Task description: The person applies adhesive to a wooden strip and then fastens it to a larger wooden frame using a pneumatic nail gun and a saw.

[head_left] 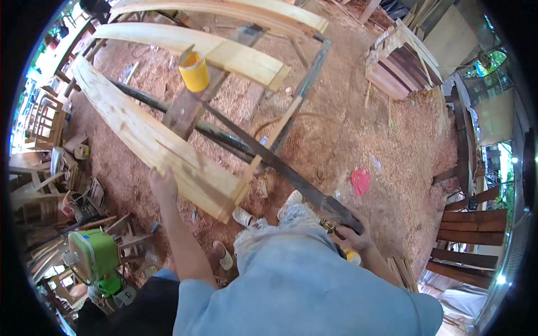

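My right hand (354, 238) is closed round the handle end of a long handsaw (269, 157). Its dark, tapering blade slants up and left above a pipe-and-wood stand, the tip near a yellow bucket (194, 73). My left hand (162, 183) holds the near left edge of a pale, curved wooden plank (162, 148), fingertips at its top face. A narrow wood strip (246, 173) lies across the plank's near right end. The saw blade passes to the right of this plank, apart from its face as far as I can see.
Two more curved planks (224, 53) lie farther off on the stand. Wood shavings cover the floor (336, 134). Stacked boards (400, 70) stand at the far right, a red scrap (360, 181) lies nearer. A green container (94, 255) and a person in black (151, 308) are at lower left.
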{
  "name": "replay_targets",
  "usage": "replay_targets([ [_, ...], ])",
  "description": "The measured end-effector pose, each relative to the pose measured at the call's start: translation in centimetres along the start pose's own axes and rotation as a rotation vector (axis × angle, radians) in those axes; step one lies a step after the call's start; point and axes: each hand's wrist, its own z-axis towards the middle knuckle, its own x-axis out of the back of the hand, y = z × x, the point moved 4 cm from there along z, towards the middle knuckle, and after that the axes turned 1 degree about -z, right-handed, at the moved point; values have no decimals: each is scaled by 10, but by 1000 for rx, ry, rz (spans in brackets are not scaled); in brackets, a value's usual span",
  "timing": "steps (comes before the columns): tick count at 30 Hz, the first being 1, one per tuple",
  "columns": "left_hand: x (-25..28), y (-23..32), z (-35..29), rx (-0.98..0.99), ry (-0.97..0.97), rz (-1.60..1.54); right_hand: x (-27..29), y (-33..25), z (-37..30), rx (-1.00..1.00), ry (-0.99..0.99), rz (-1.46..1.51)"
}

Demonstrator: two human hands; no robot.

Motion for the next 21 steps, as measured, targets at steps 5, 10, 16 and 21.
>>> replay_targets([
  [5, -28, 59, -26, 48, -607, 99, -11, 2, -11, -141, -116, -134],
  [10, -43, 48, -43, -95, -640, 437, -2, 24, -3, 3, -304, -223],
  [16, -53, 37, -43, -15, -587, 430, -12, 21, 4, 91, -325, -234],
  [21, -47, 41, -44, 40, -640, 436, -23, -2, -5, 35, -385, -294],
])
